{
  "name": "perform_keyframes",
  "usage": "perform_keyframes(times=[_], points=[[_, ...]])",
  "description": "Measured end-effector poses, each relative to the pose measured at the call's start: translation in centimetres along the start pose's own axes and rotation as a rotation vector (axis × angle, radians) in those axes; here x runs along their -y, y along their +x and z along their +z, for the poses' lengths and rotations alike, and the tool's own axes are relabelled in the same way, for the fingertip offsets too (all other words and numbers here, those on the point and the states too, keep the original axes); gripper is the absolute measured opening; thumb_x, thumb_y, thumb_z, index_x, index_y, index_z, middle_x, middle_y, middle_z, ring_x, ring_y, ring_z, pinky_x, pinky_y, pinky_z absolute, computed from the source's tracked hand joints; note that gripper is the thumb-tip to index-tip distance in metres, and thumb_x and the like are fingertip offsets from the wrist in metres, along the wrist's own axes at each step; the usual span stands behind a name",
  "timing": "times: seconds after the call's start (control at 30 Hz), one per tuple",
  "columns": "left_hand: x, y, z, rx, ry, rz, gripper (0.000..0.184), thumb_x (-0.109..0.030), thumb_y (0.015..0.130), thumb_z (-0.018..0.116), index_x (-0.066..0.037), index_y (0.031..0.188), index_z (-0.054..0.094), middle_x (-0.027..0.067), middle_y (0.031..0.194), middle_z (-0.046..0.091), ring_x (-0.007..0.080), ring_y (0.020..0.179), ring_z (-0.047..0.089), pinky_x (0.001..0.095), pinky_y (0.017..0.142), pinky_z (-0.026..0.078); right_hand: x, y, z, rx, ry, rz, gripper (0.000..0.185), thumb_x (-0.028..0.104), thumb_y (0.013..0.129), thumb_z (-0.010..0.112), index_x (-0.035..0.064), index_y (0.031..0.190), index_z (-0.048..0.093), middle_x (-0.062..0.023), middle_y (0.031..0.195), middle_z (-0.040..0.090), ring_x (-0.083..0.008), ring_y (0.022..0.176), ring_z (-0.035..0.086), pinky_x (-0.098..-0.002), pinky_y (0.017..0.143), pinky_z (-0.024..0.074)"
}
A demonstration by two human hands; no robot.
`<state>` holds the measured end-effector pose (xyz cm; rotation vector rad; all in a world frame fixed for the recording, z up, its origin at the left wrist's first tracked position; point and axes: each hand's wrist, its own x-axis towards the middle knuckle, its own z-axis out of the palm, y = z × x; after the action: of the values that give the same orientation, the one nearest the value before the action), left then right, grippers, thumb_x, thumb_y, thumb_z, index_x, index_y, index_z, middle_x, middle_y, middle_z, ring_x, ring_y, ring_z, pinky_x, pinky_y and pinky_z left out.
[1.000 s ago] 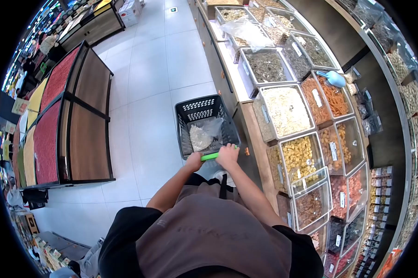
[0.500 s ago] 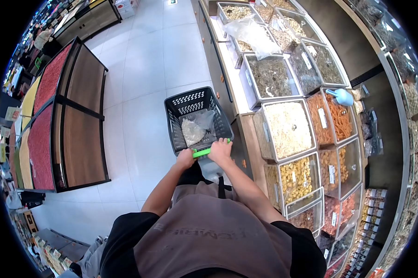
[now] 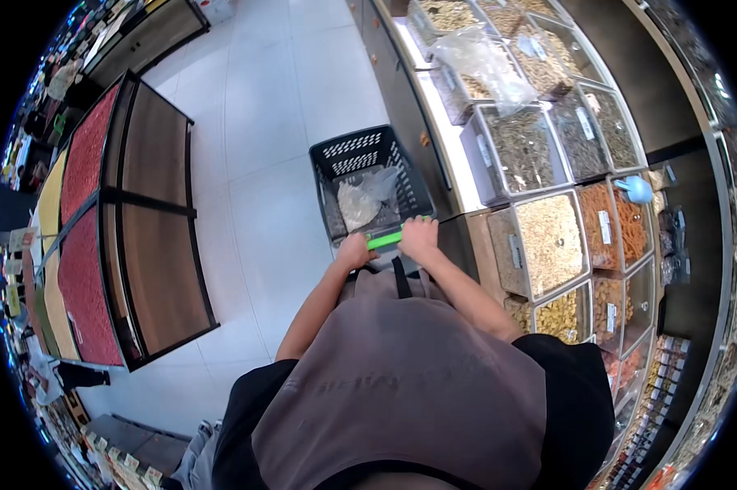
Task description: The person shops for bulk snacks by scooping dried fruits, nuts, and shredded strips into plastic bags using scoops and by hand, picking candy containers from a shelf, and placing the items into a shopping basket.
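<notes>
A green handle (image 3: 385, 240) runs across the near end of a black plastic shopping basket (image 3: 421, 175). My left hand (image 3: 355, 251) is closed around the handle's left end, and my right hand (image 3: 419, 238) grips its right end. Inside the basket lies a clear plastic bag (image 3: 359, 204) with pale contents, its loose top slumped to the right. What the contents are I cannot make out. The basket is in front of my body, beside the wooden counter on the right.
Along the right, clear bins of dried goods (image 3: 548, 241) line the counter, with a blue scoop (image 3: 634, 189) on one. A crumpled clear plastic bag (image 3: 483, 69) lies over bins farther up. At left stands a wood-panelled display (image 3: 160, 269) of red grains. Pale floor tiles (image 3: 262, 147) run between.
The view has shifted, so the basket and my hands sit a little higher and farther right. Both hands keep their hold on the handle.
</notes>
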<state>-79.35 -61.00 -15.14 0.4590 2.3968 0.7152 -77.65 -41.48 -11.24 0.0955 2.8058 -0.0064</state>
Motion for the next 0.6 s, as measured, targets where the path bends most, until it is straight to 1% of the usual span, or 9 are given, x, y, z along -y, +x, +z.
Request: perform_keyframes(times=[0.1,0.27,0.33,0.37,0.43,0.47,0.53,0.57,0.6], points=[[2.5,1.3,-1.7,-0.042,-0.018,-0.011,0.036,-0.032,0.071,0.083,-0.002,0.089,0.072,0.0226,0.087,0.069,0.0395,0.086,0.067,0.0476,0.078,0.054,2.2,2.1,-1.9,0.101,0.0,-0.023,0.038,0.027,0.07,0.069,0.0037,0.101,0.069,-0.0166,0.108,0.067,-0.0337,0.108,0.06,-0.0477,0.093,0.0437],[4.1,4.4,-3.0,-0.083,-0.08,-0.066,0.031,-0.029,0.072,0.082,-0.003,0.086,0.073,0.0224,0.087,0.069,0.0389,0.085,0.068,0.0475,0.077,0.054,2.6,6.5,-2.2,0.227,0.016,-0.082,0.033,0.027,0.073,0.065,0.0037,0.096,0.073,-0.0188,0.108,0.069,-0.0356,0.108,0.061,-0.0487,0.094,0.0448],[5.0,5.1,-3.1,-0.102,-0.062,-0.053,0.027,-0.027,0.073,0.08,-0.003,0.083,0.073,0.0222,0.086,0.069,0.0387,0.084,0.067,0.0474,0.076,0.054,2.9,7.5,-1.9,0.252,0.05,-0.12,0.03,0.025,0.072,0.064,0.0049,0.092,0.074,-0.0186,0.102,0.071,-0.0356,0.105,0.063,-0.0492,0.092,0.0451],[5.4,5.4,-3.0,-0.095,-0.069,-0.056,0.027,-0.027,0.073,0.08,-0.003,0.083,0.073,0.0222,0.086,0.069,0.0387,0.084,0.067,0.0474,0.076,0.054,2.9,7.9,-1.7,0.261,0.047,-0.119,0.03,0.025,0.072,0.064,0.0049,0.092,0.074,-0.0186,0.102,0.071,-0.0356,0.105,0.063,-0.0492,0.092,0.0451],[6.1,6.0,-4.3,-0.118,-0.032,-0.045,0.018,-0.019,0.077,0.075,-0.002,0.082,0.072,0.0226,0.086,0.069,0.0392,0.085,0.067,0.048,0.077,0.054,3.6,9.4,-2.2,0.26,0.054,-0.18,0.031,0.028,0.075,0.063,0.0026,0.089,0.073,-0.0202,0.095,0.071,-0.0357,0.098,0.066,-0.046,0.088,0.0487],[6.2,6.7,-5.0,-0.082,-0.018,-0.098,0.011,-0.012,0.078,0.067,-0.003,0.081,0.071,0.0225,0.09,0.068,0.0393,0.088,0.067,0.0483,0.079,0.054,3.5,10.1,-2.4,0.266,0.054,-0.191,0.031,0.028,0.075,0.063,0.0026,0.089,0.073,-0.0202,0.095,0.071,-0.0357,0.098,0.066,-0.046,0.088,0.0487],[5.9,8.4,-4.8,-0.044,0.02,-0.092,0.011,-0.011,0.078,0.064,-0.003,0.081,0.071,0.0222,0.092,0.068,0.0391,0.089,0.067,0.0482,0.08,0.054,2.8,10.9,-3.4,0.304,0.078,-0.194,0.031,0.028,0.075,0.064,0.0017,0.087,0.072,-0.0208,0.09,0.071,-0.0357,0.089,0.069,-0.0467,0.083,0.0514],[6.0,8.9,-4.8,-0.01,0.064,-0.086,0.011,-0.01,0.078,0.062,-0.004,0.081,0.07,0.0219,0.095,0.068,0.0389,0.091,0.067,0.0481,0.081,0.054,2.6,11.4,-3.5,0.31,0.084,-0.217,0.031,0.028,0.075,0.064,0.0017,0.087,0.072,-0.0208,0.09,0.071,-0.0357,0.089,0.069,-0.0467,0.083,0.0514],[5.8,9.4,-5.1,-0.01,0.084,-0.096,0.012,-0.013,0.08,0.062,-0.004,0.082,0.07,0.0208,0.097,0.068,0.038,0.091,0.067,0.0472,0.081,0.054,2.2,11.8,-3.5,0.316,0.108,-0.225,0.031,0.029,0.075,0.064,0.0016,0.086,0.072,-0.0211,0.088,0.071,-0.036,0.087,0.069,-0.0469,0.081,0.0524]])
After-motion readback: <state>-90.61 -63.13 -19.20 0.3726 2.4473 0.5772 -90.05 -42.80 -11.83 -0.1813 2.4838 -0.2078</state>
